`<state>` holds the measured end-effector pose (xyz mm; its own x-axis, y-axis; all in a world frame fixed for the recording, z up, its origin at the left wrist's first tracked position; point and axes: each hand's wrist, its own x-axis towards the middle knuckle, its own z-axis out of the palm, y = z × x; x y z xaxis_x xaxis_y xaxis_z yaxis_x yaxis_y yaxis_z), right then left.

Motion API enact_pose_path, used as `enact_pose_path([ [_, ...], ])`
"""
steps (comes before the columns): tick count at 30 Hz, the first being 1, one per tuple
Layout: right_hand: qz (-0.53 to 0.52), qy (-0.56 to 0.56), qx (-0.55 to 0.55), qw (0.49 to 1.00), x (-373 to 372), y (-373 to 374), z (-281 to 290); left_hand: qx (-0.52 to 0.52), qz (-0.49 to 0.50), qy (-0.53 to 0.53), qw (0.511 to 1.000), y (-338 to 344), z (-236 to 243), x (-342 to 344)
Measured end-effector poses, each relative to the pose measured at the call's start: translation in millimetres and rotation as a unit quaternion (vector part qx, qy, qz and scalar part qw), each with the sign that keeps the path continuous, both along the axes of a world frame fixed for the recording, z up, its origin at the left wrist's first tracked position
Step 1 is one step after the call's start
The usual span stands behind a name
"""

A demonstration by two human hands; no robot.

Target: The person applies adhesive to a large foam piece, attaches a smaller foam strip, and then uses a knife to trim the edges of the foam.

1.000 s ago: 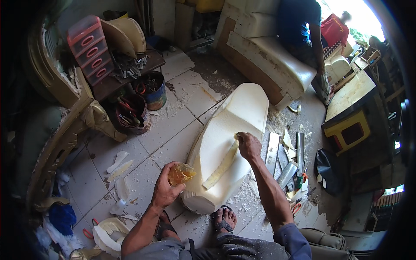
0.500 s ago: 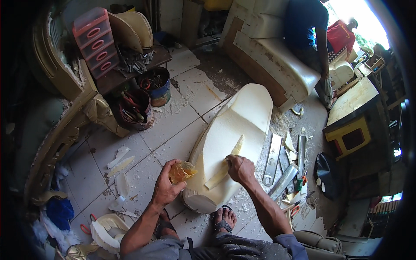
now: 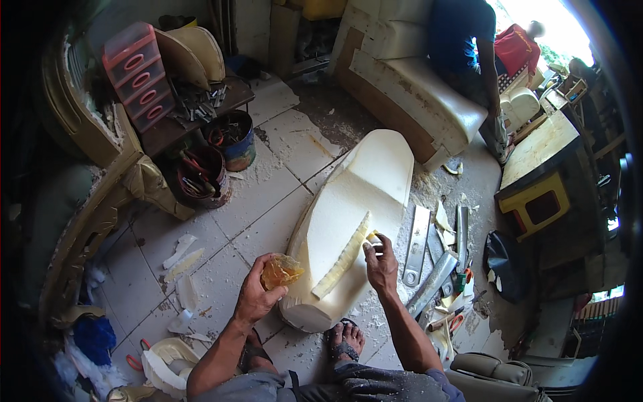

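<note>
A long cream foam seat (image 3: pixel 372 167) lies on the tiles in front of me, its far end raised and rounded. Along its top runs a narrow yellowish foam strip (image 3: pixel 343 258). My left hand (image 3: pixel 256 289) grips a clear cup of amber glue-like stuff (image 3: pixel 281 271), held beside the seat's near left edge. Over the right side of the seat, my right hand (image 3: pixel 382 266) pinches a small yellowish piece (image 3: pixel 372 237), possibly foam, just right of the strip. Whether that piece touches the seat, I cannot tell.
Metal bars (image 3: pixel 418 244) and foam scraps lie on the floor to the right. Tool buckets (image 3: pixel 204 181) stand at the left below a pink drawer unit (image 3: pixel 137 74). A person in blue (image 3: pixel 462 50) is by the cream sofa (image 3: pixel 429 87); another wears red (image 3: pixel 516 50).
My right hand has moved off the foam strip, slightly right, and its fingers have loosened around the small piece, now visible. My left hand keeps the cup in about the same place.
</note>
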<state>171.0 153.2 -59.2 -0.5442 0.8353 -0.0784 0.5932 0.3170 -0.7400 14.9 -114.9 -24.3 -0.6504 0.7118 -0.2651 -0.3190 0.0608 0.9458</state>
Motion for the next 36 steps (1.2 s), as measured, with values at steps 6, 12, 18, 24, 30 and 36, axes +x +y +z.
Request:
enact_pose_path([
  [6, -0.008, -0.022, -0.016, 1.000, -18.6, -20.1, -6.7, 0.000, -0.002, 0.001, 1.000, 4.5, 0.1, 0.7],
  [12, -0.021, 0.066, -0.129, 0.989, -37.4, -28.1, 2.5, 0.004, -0.004, -0.007, 1.000, -0.3, -7.9, 0.7],
  [18, -0.018, 0.108, 0.025, 0.994, -44.3, -3.5, 30.0, 0.012, 0.014, -0.007, 1.000, -5.9, -2.5, 0.1],
  [24, 0.028, 0.023, 0.120, 0.992, -57.5, 13.9, -23.5, 0.019, -0.001, 0.002, 1.000, 0.5, -2.0, 0.3],
  [30, 0.082, 0.112, 0.078, 0.987, -88.6, -0.3, -18.6, 0.013, -0.004, 0.005, 1.000, 0.1, -0.7, 1.6],
  [36, 0.027, 0.188, -0.022, 0.981, -67.0, 0.7, 19.1, 0.009, 0.007, 0.012, 1.000, -7.1, -6.4, -1.3],
])
